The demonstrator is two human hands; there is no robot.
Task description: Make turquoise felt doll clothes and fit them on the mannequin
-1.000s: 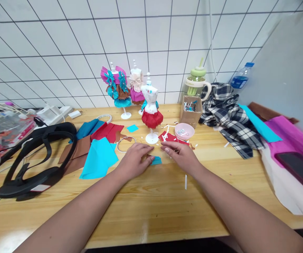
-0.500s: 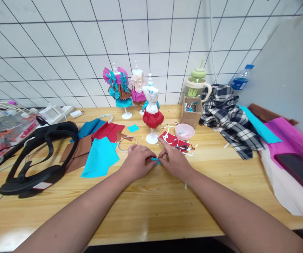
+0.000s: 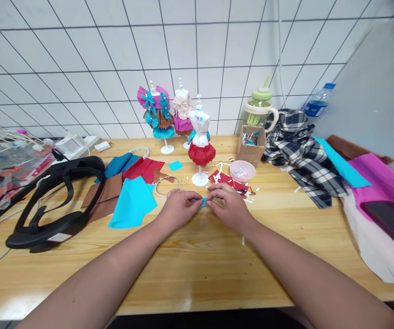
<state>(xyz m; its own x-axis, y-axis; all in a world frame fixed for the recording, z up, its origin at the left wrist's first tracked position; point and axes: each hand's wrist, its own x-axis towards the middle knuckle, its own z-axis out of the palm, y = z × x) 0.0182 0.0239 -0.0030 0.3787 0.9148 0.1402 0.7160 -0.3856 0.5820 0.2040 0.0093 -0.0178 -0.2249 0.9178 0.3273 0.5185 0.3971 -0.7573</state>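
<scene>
Between my fingertips is a small piece of blue crepe paper (image 3: 204, 201), mostly covered by the fingers. My left hand (image 3: 180, 205) pinches its left end, and my right hand (image 3: 229, 204) pinches the right end. Just beyond them stands a white mini mannequin (image 3: 200, 123) on a round base, dressed in a puffy red skirt (image 3: 201, 154) with blue paper at its sides. Beside my left hand lie a thin ring (image 3: 167, 179) and a folded blue paper sheet (image 3: 132, 202). Scissors (image 3: 241, 191), partly hidden, lie on red paper beyond my right hand.
Two dressed mannequins (image 3: 157, 112) stand by the tiled wall. A pink dish (image 3: 242, 170), a cardboard box (image 3: 252, 145) and a green-lidded jug (image 3: 259, 107) are at right, near checked cloth (image 3: 291, 146). A black headset (image 3: 55, 203) lies left; a phone (image 3: 391, 224) lies right.
My fingers have shifted slightly around the blue paper, and the right index finger is now more bent. The whole view has moved slightly; the other objects stay in place.
</scene>
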